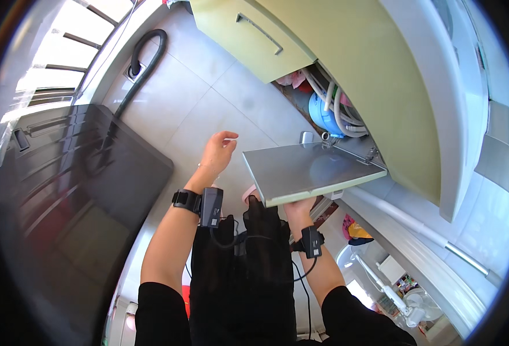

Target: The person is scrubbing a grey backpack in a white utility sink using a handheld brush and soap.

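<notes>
My left hand [219, 151] is held over the tiled floor, its fingers loosely bent and apart from the thumb, with nothing seen in it. To its right, a cabinet door [308, 166] stands swung out on its hinges, showing a silvery inner face and pale green edges. My right hand [300, 209] is at the near edge of this door. Its fingers are hidden behind the panel, so their grip cannot be made out. Inside the open cabinet, a blue round container [321, 114] sits among white corrugated hoses [337, 112].
A green drawer front [254, 36] with a metal handle adjoins the opening. A black hose [150, 65] runs into a floor drain [134, 72]. At left is a dark glossy panel [120, 173]. A white pipe [401, 216] crosses at right. Cables hang from both wrist devices.
</notes>
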Tool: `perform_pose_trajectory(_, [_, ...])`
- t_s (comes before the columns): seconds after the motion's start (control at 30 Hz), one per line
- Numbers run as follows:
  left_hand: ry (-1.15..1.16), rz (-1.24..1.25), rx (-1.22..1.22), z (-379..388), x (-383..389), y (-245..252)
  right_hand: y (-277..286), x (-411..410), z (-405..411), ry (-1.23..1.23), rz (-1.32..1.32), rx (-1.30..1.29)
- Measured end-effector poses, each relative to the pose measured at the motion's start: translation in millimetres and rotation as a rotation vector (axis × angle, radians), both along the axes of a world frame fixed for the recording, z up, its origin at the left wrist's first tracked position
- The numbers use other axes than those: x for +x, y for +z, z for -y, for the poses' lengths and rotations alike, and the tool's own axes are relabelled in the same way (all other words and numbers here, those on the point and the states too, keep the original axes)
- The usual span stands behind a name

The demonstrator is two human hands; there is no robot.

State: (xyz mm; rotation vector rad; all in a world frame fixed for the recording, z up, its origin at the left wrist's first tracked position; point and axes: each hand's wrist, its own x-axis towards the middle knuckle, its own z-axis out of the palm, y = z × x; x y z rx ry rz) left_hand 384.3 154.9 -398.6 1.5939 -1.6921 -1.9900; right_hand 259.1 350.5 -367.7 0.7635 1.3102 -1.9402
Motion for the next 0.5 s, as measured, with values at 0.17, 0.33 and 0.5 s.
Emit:
perform_pose_trajectory(0.17, [-0.151,-0.07,-0.077,0,-28,-34,-5,10,-44,0.173,-0.069,-0.139])
perform_pose_trajectory(0.33, [-0.19,-0.072,-0.029,-9,-51,-45,15,18,-80,0.262,-0.075,0.041])
perform_pose_trajectory(0.5, [-0.173,-0.1,0.14,-16,-50,-65,30,21,-108,0.408,-0.107,0.166])
